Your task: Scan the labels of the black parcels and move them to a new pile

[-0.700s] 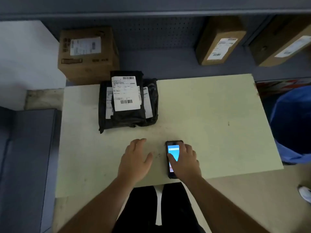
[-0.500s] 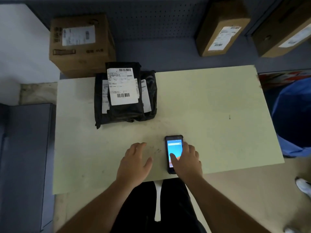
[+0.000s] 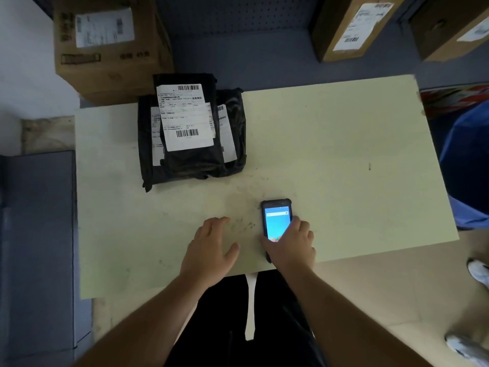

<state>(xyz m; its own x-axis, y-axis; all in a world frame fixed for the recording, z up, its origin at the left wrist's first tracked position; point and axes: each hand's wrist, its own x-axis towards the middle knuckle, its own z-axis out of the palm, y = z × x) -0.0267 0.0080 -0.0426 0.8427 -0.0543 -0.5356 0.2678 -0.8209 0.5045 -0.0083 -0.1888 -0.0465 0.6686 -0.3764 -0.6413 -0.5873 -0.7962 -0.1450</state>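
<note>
Black parcels [image 3: 190, 133] with white labels sit stacked at the far left of a pale counter [image 3: 330, 144]. Nearer, the left hand [image 3: 211, 250] lies flat and empty, fingers spread. The right hand [image 3: 291, 245] covers a lit handheld scanner's [image 3: 276, 221] lower half; its grip seems loose, though I cannot tell.

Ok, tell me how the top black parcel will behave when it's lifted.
The top black parcel looks like a wrinkled poly bag, so it will probably flex and sag. Its glossy film may slip on the parcels beneath. It is flat, so it is unlikely to roll.
</note>
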